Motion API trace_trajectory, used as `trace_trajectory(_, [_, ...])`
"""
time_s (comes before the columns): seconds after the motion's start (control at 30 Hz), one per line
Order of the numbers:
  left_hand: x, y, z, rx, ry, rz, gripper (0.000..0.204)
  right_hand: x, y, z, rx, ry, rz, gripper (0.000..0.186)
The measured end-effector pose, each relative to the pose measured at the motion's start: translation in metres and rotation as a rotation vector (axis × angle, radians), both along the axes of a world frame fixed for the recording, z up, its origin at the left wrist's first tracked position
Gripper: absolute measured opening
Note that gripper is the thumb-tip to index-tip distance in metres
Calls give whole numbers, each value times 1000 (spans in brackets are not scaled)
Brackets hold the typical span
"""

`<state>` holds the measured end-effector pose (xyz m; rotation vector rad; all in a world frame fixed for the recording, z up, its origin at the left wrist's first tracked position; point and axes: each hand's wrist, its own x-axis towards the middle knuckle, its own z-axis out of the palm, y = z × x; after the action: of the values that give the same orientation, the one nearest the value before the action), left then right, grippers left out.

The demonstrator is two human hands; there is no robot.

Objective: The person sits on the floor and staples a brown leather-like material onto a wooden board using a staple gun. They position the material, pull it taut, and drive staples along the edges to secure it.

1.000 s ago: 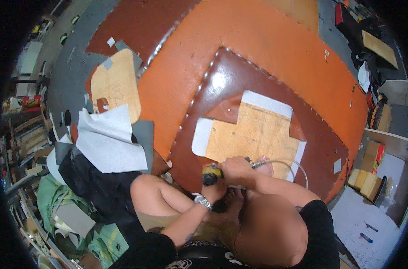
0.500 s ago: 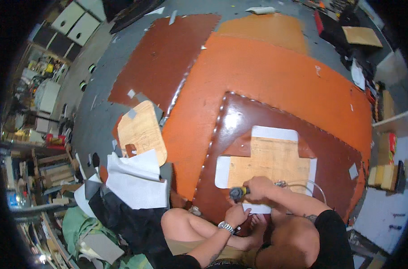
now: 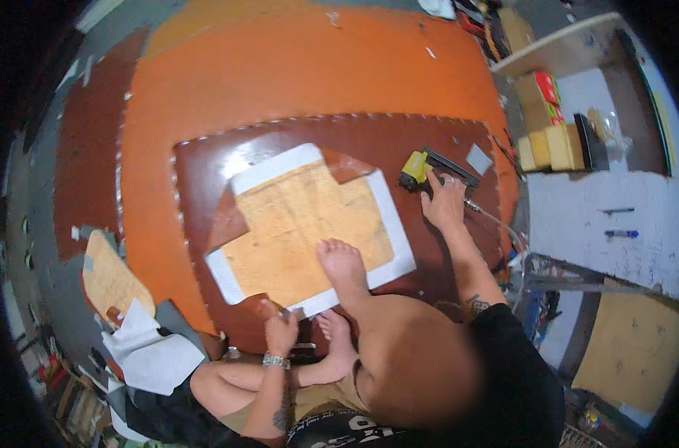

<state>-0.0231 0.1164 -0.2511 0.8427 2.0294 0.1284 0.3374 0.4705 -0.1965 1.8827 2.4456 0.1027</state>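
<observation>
A plywood board [image 3: 295,224] with cut-out corners lies on a white sheet [image 3: 392,239], with brown leather [image 3: 231,216] beside its notches. My bare right foot [image 3: 338,265] rests on the board. My left hand [image 3: 280,328] is at the near edge, fingers curled by a leather corner; what they pinch is unclear. My right hand [image 3: 444,200] is on a yellow and black pneumatic staple gun [image 3: 414,168] lying on the dark brown leather mat [image 3: 205,164] to the board's right, fingers over its handle. A hose [image 3: 496,220] runs from the gun.
A rounded board [image 3: 108,276] and white fabric [image 3: 149,351] lie at left. Orange leather [image 3: 309,67] spreads beyond the mat. At right, an open box [image 3: 616,19] holds blocks [image 3: 563,145]; pens [image 3: 621,234] lie on a white board [image 3: 601,265].
The staple gun has moved from over the board's near edge rightward onto the mat, with my right hand. My left hand has left the gun for the near edge. The view has shifted.
</observation>
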Motion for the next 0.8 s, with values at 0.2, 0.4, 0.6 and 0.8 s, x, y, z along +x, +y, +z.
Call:
trace_trajectory(0.2, [41, 100, 22, 301, -61, 171, 33, 53, -144, -67, -251, 587, -464, 57])
trace_trajectory(0.4, [145, 192, 30, 418, 40, -614, 28, 21, -208, -97, -376, 604, -716, 55])
trace_trajectory(0.6, [186, 209, 38, 409, 384, -910, 38, 14, -185, -88, -703, 751, -672, 39])
trace_trajectory(0.8, [189, 210, 39, 352, 306, -1046, 39, -10, -165, -49, -802, 669, -572, 45])
